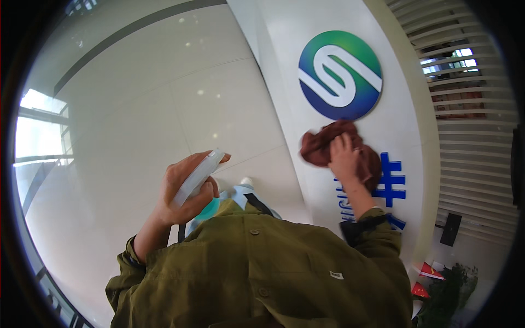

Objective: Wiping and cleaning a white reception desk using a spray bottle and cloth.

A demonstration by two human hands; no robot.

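Note:
My left hand (186,188) grips the white trigger head of a spray bottle (199,178); a teal part (209,208) shows below the hand. My right hand (345,158) presses a bunched dark red cloth (328,143) against the white front of a counter or wall (283,49). Just beyond the cloth is a round green and blue emblem (369,61) with a white winding band. Raised blue characters (389,180) lie beside and under the cloth, partly covered by it and my forearm.
Pale glossy floor tiles (143,115) spread out at left and ahead. A slatted panel (475,164) stands beyond the curved edge at right. Small red flags (430,271) and a green plant (447,291) are at lower right. My shoe (246,181) shows below.

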